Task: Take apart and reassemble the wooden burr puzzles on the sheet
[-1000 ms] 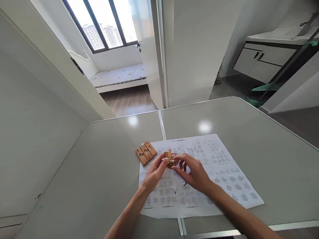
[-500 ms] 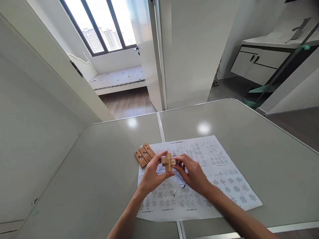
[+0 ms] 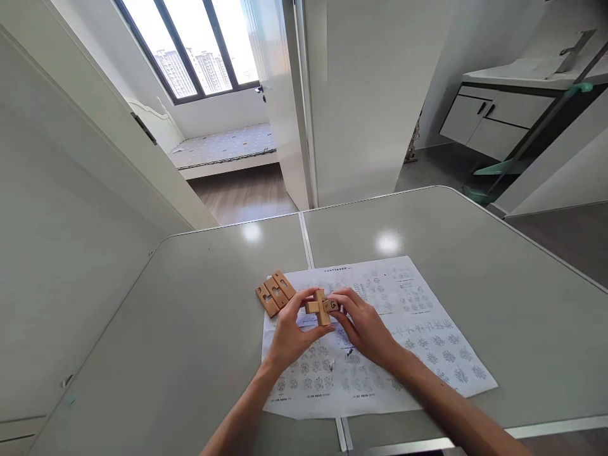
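Note:
A light wooden interlocking puzzle (image 3: pixel 321 315), shaped like a cross, is held up over the printed sheet (image 3: pixel 403 392). My left hand (image 3: pixel 291 330) grips the upright bar, with the index finger at its top end and the thumb at its bottom end. At the right side, my right hand (image 3: pixel 368 322) pinches a block with a dark letter-like mark (image 3: pixel 333 305); its lower fingers are partly hidden. Left of the puzzle, several flat brown wooden pieces with cut-outs (image 3: pixel 275 294) lie side by side, overlapping the sheet's corner and close to my left hand.
The grey-green table (image 3: pixel 204 354) has a metal seam (image 3: pixel 306 240) across it. Rows of small diagrams cover the sheet, which has small torn spots near its middle. Behind the table stand a white door (image 3: pixel 280 101), a bed (image 3: pixel 228 145) and a sink cabinet (image 3: pixel 494 117).
The puzzle has turned slightly between my hands, so the mark on the right block shows larger and the left arm appears flatter. Both hands keep their hold.

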The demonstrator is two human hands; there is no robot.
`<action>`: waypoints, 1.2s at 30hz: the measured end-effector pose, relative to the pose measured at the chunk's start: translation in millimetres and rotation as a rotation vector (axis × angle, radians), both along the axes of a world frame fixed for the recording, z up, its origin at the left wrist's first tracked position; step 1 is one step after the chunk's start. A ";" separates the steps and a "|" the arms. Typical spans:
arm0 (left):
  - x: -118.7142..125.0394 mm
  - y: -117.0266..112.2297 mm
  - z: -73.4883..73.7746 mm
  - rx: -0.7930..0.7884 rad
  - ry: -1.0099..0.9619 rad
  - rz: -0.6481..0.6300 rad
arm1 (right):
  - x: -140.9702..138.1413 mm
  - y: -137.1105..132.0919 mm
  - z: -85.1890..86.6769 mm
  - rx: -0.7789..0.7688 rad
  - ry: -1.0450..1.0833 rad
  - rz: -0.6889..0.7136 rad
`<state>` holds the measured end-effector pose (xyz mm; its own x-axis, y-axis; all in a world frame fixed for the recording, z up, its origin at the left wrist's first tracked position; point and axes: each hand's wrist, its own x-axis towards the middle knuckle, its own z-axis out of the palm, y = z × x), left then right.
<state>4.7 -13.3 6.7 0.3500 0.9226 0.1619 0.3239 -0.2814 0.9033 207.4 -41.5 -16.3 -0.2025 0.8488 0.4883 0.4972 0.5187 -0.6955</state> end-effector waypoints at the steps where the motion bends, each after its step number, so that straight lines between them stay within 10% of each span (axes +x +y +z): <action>1: 0.3 -0.2 0.0 0.008 0.005 0.001 | 0.2 -0.1 0.2 0.006 0.005 0.000; 36: 5.7 -6.7 -13.7 0.302 0.178 0.044 | 1.1 -1.3 -12.3 0.007 0.055 -0.061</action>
<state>10.4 -20.0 -7.0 0.3583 0.8572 0.3699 0.4862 -0.5096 0.7099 208.5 -42.8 -28.6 -0.1230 0.8552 0.5036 0.4894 0.4937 -0.7188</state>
